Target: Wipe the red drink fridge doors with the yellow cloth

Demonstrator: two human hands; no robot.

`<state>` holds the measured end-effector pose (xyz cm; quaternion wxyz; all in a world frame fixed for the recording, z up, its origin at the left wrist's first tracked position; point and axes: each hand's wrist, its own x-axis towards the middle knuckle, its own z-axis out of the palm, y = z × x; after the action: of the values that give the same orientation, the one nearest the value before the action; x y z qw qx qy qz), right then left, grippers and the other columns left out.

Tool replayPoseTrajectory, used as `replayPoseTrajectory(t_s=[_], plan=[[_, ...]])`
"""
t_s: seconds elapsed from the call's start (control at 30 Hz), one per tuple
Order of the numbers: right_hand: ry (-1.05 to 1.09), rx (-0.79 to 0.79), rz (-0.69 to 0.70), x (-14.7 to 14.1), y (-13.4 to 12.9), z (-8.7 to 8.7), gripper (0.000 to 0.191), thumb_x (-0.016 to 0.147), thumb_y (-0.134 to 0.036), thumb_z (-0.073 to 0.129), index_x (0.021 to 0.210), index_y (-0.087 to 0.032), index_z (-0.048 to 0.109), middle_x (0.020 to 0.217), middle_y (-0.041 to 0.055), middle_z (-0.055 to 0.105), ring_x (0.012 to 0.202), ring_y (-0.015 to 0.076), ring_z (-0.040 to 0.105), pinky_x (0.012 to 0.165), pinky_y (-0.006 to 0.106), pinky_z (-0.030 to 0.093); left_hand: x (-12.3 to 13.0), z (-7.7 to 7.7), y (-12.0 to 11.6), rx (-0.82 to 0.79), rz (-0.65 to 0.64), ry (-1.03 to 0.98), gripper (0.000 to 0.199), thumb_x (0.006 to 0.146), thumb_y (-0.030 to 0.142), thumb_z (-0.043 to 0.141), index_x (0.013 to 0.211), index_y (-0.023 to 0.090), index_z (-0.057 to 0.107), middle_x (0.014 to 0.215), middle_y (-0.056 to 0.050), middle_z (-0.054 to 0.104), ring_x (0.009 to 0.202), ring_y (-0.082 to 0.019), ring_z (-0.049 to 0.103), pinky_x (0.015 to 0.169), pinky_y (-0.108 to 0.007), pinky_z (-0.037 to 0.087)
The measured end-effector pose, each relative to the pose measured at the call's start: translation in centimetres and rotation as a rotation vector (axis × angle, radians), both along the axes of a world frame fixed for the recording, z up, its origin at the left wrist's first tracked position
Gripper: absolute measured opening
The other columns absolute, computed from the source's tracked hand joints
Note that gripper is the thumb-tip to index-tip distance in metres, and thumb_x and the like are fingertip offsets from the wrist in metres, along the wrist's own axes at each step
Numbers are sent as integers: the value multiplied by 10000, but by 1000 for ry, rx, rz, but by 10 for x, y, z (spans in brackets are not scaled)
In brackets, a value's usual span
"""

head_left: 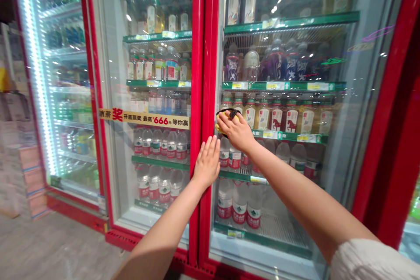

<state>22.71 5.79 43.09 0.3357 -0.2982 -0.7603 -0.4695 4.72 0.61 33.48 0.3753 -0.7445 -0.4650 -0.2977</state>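
Yellow cloth (pixel 218 128) | R hand (pixel 236 130): part-curled, holding it vs glass (pixel 292 210) | L hand (pixel 207 162): flat on frame (pixel 211 74), empty

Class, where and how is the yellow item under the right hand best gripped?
Probably by the outer face of the yellow item, from the front, palm laid over it as the right hand does: it looks pressed against the glass, leaving its front and edges easiest to reach.
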Motion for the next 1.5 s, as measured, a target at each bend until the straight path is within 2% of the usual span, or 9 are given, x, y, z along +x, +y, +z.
replayPoseTrajectory(t_s=[0.13, 0.27, 0.37, 0.53, 0.77, 1.03, 1.17, 1.27, 1.5], plan=[[169, -11, -34, 28, -9, -32, 559, 1001, -153, 423, 1560, -156, 411, 1623, 146, 412, 1504, 348, 339, 1198, 598, 258, 11, 3, 0, -6, -21, 9, 806, 895, 204, 557, 1610, 69, 210, 1696, -167, 229, 1593, -280, 124, 1296, -488, 201], [-41, 5, -23, 43, -18, -74, 566, 965, -125, 453, 1531, -151, 454, 1588, 128, 473, 1473, 338, 386, 1190, 581, 281, 16, 3, -2, -6, -28, -16, 830, 891, 203, 559, 1618, 72, 182, 1694, -170, 234, 1593, -286, 122, 1297, -504, 184], [-190, 11, -18, 55, -19, -56, 543, 964, -135, 469, 1506, -160, 489, 1580, 101, 491, 1443, 324, 427, 1182, 543, 311, 26, 12, 0, -1, -47, -49, 860, 890, 214, 564, 1628, 90, 141, 1701, -170, 209, 1593, -295, 114, 1291, -515, 198], [159, 24, -160, 112, -26, -16, 544, 989, -163, 441, 1533, -168, 455, 1618, 115, 431, 1475, 329, 386, 1169, 524, 304, 54, 25, 10, -14, -103, -63, 873, 880, 219, 587, 1623, 87, 149, 1707, -177, 184, 1594, -314, 89, 1288, -520, 202], [135, 10, -160, 130, -37, -86, 577, 976, -133, 444, 1550, -184, 432, 1598, 125, 459, 1504, 316, 346, 1189, 544, 262, 73, 15, 15, -10, -153, -67, 937, 861, 199, 609, 1635, 113, 87, 1715, -184, 135, 1593, -325, 67, 1282, -543, 203], [263, -26, -159, 153, -30, -30, 561, 982, -149, 443, 1538, -215, 454, 1629, 93, 418, 1511, 291, 337, 1200, 507, 262, 100, 22, 17, -10, -181, -26, 963, 887, 252, 632, 1644, 133, 48, 1721, -180, 105, 1595, -326, 47, 1283, -549, 193], [465, -9, -229, 172, -41, -72, 579, 979, -147, 429, 1554, -209, 429, 1613, 127, 436, 1512, 316, 334, 1179, 550, 264, 100, 14, 16, -42, -170, -20, 962, 883, 242, 646, 1643, 130, 67, 1716, -194, 114, 1593, -331, 61, 1281, -549, 191], [290, -26, -179, 159, -43, -95, 549, 997, -157, 426, 1542, -221, 447, 1595, 105, 468, 1502, 301, 356, 1189, 537, 256, 102, 10, 15, -49, -169, -13, 956, 881, 237, 647, 1643, 134, 78, 1715, -193, 119, 1593, -329, 65, 1280, -558, 192], [304, -34, -162, 161, -33, -14, 536, 1003, -158, 412, 1531, -226, 463, 1629, 71, 421, 1511, 289, 335, 1202, 526, 266, 132, 21, 16, -16, -199, 33, 923, 886, 244, 641, 1638, 124, 119, 1715, -184, 127, 1595, -320, 51, 1287, -541, 187]])
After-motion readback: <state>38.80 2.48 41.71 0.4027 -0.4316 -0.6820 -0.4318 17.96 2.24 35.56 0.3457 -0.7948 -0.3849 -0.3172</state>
